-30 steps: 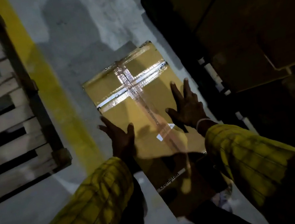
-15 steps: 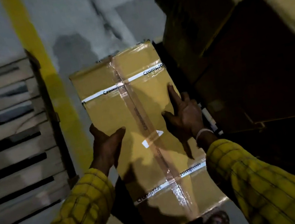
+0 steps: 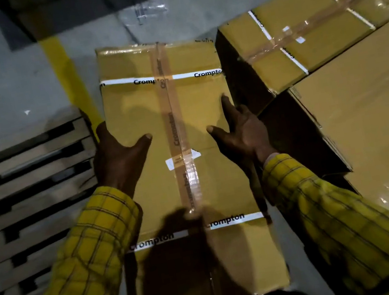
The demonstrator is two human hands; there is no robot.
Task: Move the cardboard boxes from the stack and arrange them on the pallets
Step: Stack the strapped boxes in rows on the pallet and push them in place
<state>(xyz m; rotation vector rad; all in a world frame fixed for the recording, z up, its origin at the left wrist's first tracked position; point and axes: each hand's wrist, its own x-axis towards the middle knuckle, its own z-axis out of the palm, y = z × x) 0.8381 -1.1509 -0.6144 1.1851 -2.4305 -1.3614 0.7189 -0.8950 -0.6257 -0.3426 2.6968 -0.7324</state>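
I hold a long taped cardboard box (image 3: 169, 99) flat in front of me, above the floor, with "Crompton" printed on its white straps. My left hand (image 3: 120, 158) grips its left edge, thumb lying on top and fingers hidden down the side. My right hand (image 3: 242, 131) holds the right edge, thumb on top and fingers along and over the edge. A wooden pallet (image 3: 29, 202) lies on the floor to the left. The stack of boxes (image 3: 310, 28) stands to the right, close beside the held box.
A larger plain carton (image 3: 370, 116) sits at the right, nearer to me. A yellow floor line (image 3: 66, 73) runs between the pallet and the held box. Clear plastic scrap (image 3: 146, 10) lies on the concrete ahead. A dark gap separates the stacked boxes.
The box has come up off the floor and turned straight in front of me. My left hand shifted from its top to its left edge. The view swung up; the stack is lit now.
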